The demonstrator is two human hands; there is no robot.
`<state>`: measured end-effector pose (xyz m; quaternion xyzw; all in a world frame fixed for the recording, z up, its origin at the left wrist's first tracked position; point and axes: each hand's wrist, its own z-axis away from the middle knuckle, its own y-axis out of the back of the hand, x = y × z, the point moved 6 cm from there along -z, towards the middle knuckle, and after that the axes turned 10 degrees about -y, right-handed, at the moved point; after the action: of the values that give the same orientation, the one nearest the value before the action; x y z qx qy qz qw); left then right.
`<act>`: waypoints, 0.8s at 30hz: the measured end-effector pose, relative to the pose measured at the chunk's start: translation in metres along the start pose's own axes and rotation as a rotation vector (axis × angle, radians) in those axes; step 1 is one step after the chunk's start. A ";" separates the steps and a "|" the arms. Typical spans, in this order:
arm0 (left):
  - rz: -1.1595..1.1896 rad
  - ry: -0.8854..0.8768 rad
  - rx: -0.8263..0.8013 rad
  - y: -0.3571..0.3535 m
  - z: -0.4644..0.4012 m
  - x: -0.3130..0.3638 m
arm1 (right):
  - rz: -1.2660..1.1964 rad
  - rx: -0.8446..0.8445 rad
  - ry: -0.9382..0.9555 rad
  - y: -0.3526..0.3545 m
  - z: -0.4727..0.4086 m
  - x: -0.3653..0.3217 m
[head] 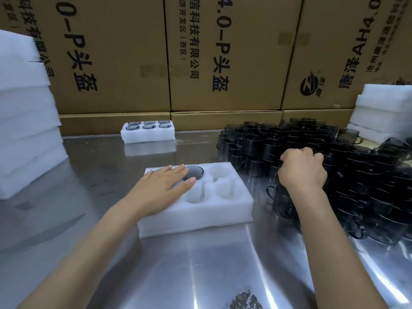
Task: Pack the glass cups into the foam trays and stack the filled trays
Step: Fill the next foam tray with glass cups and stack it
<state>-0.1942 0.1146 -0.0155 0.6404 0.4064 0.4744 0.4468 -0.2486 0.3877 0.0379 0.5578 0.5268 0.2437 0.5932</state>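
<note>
A white foam tray [200,210] lies in front of me on the steel table. My left hand [165,188] rests flat on its left half, fingers straight, covering the pockets there. A dark glass cup [196,171] sits in the back middle pocket, just past my fingertips. Three pockets on the right side are empty. My right hand [302,168] reaches into the pile of dark glass cups [334,166] with curled fingers; what they hold is hidden. A filled foam tray [147,135] with several cups stands at the back.
A tall stack of foam trays [26,112] rises at the left, another foam stack [383,108] at the far right. Cardboard boxes [223,52] wall off the back. The steel table [200,264] shows bare metal near me.
</note>
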 end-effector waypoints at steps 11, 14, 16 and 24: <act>0.003 0.000 0.013 0.000 0.000 -0.001 | -0.605 0.218 0.478 0.019 0.036 -0.046; 0.001 -0.002 0.019 0.000 0.001 -0.002 | -0.689 0.177 0.638 0.009 0.059 -0.068; 0.000 0.001 0.019 0.000 0.001 -0.002 | -0.749 0.103 0.691 -0.002 0.067 -0.078; -0.003 0.005 0.016 0.000 0.001 0.000 | -0.627 0.164 0.697 -0.025 0.066 -0.088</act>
<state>-0.1930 0.1140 -0.0162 0.6421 0.4123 0.4721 0.4414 -0.2256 0.2772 0.0340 0.3019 0.8550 0.1831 0.3799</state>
